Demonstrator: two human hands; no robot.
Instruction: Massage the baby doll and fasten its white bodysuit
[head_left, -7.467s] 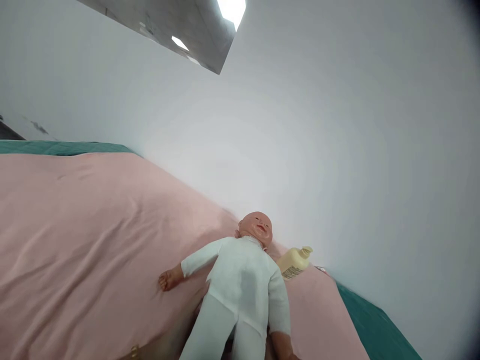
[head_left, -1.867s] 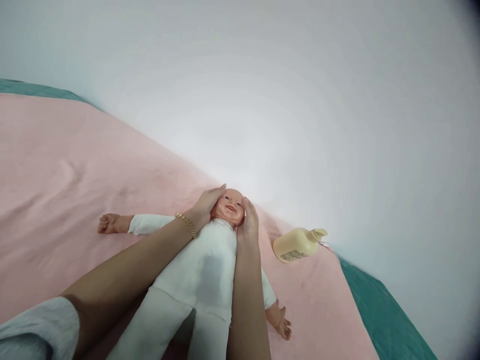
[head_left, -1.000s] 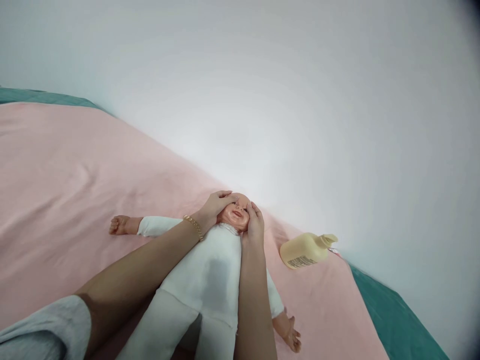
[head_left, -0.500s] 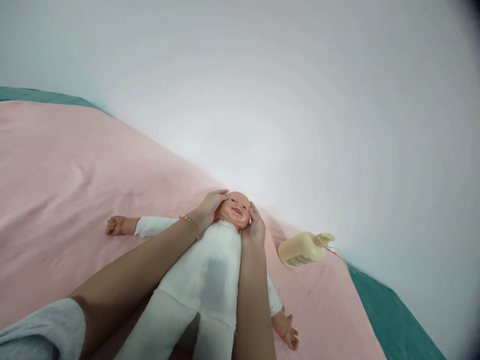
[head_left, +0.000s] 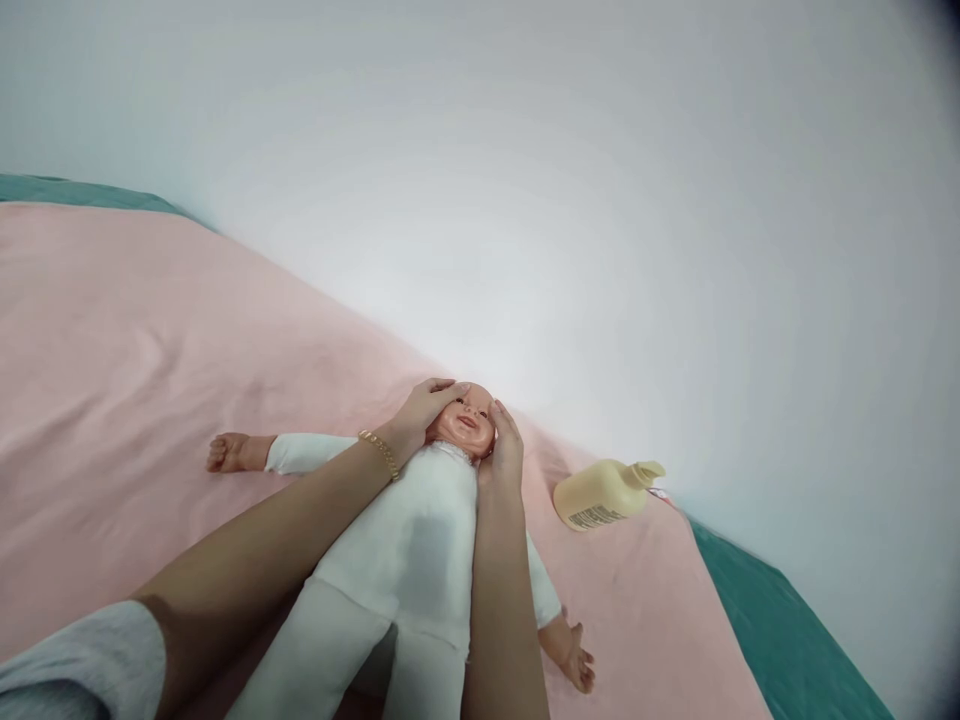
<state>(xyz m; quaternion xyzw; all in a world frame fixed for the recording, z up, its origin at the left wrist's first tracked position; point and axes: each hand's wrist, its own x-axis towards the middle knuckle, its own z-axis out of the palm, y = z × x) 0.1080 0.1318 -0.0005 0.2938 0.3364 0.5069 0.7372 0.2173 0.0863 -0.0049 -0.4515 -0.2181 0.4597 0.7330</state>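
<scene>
A baby doll point(head_left: 420, 530) with a white cloth body lies on its back, its arms spread wide and its smooth head point(head_left: 466, 432) pointing away from me. My left hand point(head_left: 426, 412), with a gold bracelet at the wrist, cups one side of the head, its fingertips resting on the brow. On the other side, my right hand point(head_left: 505, 447) curves round the cheek and temple, fingertips near the eye. Between them the two hands hold the head. My palms are partly hidden. A grey patch marks the doll's belly.
Right of the doll, a pale yellow pump bottle point(head_left: 604, 495) stands tilted in view on a pink sheet point(head_left: 150, 330). Green cloth point(head_left: 780, 620) shows beyond the sheet's edges. A white wall point(head_left: 525, 180) rises right behind the doll's head.
My left fingertips have slid inward onto the brow. My right fingers have shifted inward over the temple, closer to the eye. The view has shifted slightly.
</scene>
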